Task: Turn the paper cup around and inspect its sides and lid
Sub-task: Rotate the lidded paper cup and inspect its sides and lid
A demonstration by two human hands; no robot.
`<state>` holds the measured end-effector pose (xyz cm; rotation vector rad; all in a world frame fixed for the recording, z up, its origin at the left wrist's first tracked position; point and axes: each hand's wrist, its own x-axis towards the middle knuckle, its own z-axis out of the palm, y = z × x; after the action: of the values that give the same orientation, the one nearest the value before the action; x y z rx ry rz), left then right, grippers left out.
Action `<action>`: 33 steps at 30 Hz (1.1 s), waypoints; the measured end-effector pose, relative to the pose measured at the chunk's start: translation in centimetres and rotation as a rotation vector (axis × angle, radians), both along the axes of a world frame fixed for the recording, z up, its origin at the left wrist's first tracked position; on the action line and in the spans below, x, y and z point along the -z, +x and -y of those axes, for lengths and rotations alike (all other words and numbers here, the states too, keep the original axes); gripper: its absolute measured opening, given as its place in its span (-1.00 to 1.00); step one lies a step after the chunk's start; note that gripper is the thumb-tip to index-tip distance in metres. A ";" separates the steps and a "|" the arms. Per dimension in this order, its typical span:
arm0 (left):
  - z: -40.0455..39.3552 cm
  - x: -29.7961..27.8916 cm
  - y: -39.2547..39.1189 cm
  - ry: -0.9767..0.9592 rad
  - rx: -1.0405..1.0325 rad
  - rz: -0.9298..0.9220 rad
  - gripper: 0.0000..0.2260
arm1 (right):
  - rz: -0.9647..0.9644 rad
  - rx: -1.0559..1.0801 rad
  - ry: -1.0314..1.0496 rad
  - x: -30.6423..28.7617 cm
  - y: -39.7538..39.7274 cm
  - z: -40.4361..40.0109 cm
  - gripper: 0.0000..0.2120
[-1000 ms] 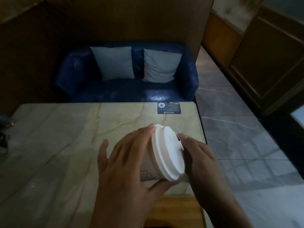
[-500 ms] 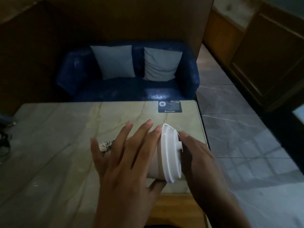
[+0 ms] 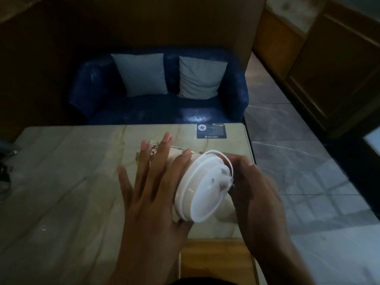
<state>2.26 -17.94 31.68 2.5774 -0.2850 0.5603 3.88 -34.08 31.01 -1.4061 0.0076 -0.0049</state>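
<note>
The left hand (image 3: 152,194) lies flat against the near side of the paper cup (image 3: 164,155), its 4 fingers spread and pointing away across the cup's wall, thumb tucked under the lid's lower edge. The right hand (image 3: 257,194) curls around the far side of the white plastic lid (image 3: 205,188), fingers bent along its rim, so the cup is clasped between both hands. The cup is tipped on its side above the marble table (image 3: 61,182), base pointing away, lid turned toward the camera. A dark card (image 3: 211,131) lies flat near the table's far right corner. Beyond it stands a blue sofa (image 3: 160,112) with 2 grey cushions (image 3: 144,75).
</note>
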 end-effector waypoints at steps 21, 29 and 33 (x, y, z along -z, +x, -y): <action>-0.3 0.8 -0.2 -0.578 0.118 -0.215 -0.18 | 0.061 -0.040 -0.051 1.0 0.6 0.5 -0.63; 0.1 -0.2 -0.3 -0.600 0.136 -0.270 -0.21 | -0.027 -0.106 -0.029 1.3 0.5 0.9 -0.65; 0.3 -0.1 -0.3 -0.619 0.143 -0.296 -0.25 | -0.073 -0.160 -0.042 1.2 0.5 1.3 -0.58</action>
<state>1.95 -18.19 31.79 1.9810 -0.1581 0.1672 4.41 -35.35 29.81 -1.4447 -0.0441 0.1799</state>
